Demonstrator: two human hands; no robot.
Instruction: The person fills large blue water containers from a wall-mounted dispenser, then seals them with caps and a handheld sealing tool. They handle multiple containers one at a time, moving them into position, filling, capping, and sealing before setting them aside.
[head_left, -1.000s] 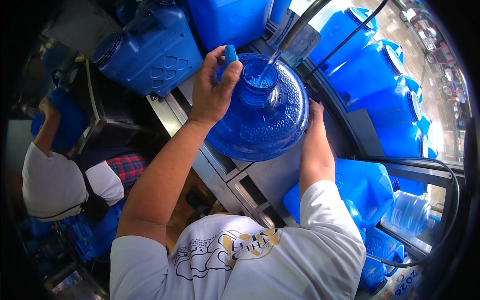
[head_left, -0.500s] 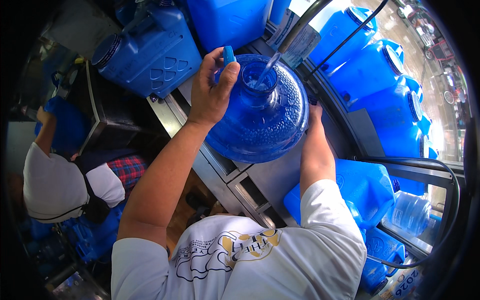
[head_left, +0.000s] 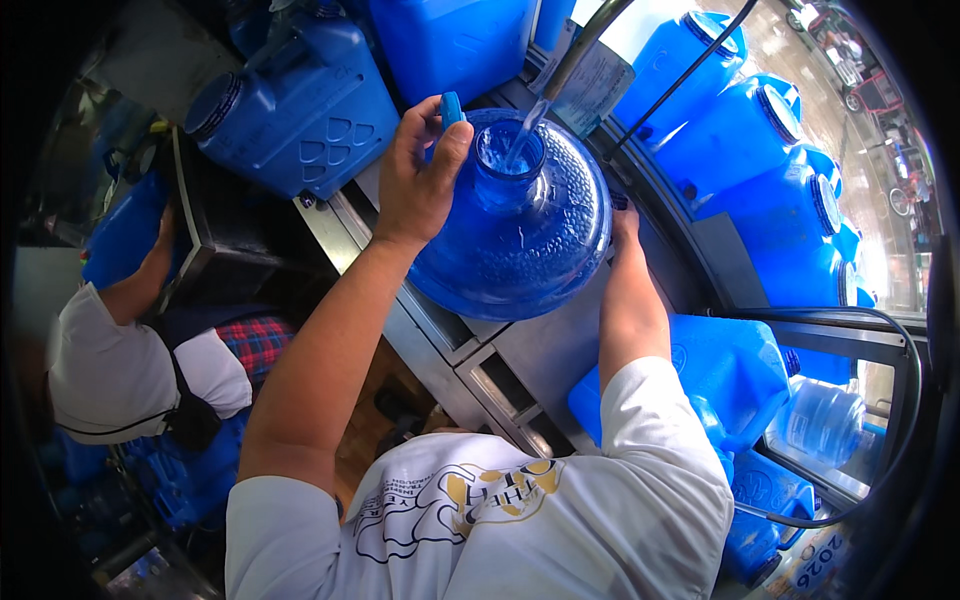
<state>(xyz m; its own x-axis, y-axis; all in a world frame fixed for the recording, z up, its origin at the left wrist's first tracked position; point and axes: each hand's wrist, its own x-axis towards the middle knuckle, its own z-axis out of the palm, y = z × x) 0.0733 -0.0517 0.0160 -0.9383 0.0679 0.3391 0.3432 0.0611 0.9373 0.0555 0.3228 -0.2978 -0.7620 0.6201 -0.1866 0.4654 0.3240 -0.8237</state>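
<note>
Head view: a large, round, see-through blue plastic water jug (head_left: 530, 240) is standing upright on a grey metal counter (head_left: 545, 355), directly in front of the person, its open neck facing up. From a slanting metal pipe (head_left: 590, 45) above, a clear stream of water (head_left: 522, 140) is running into the neck, and the water inside is looking frothy. Drops are dotting the jug's sloping shoulder.

The person's left hand (head_left: 425, 175) is hovering over the jug's left side, just beside the neck; its thumb and fingers are closing in a pinch around a small, light-blue plastic cap (head_left: 452, 108). Whether this hand is also touching the jug, I cannot tell. The right hand (head_left: 625, 220) is reaching to the jug's far right edge, where its fingers are partly hiding behind the rim, so I cannot tell how far they are opening or what they are holding.

Beyond the left hand, a boxy blue plastic jerrycan with a dark-ringed cap (head_left: 300, 110) is standing near a taller blue plastic container (head_left: 455, 45). Under the right forearm, another blue plastic container (head_left: 725, 375) is lying on its side. Along the right, several bright-blue plastic containers (head_left: 690, 75) are lining up. At far left, a co-worker in a white shirt (head_left: 105, 370) is stretching an arm toward a blue container (head_left: 125, 225).
</note>
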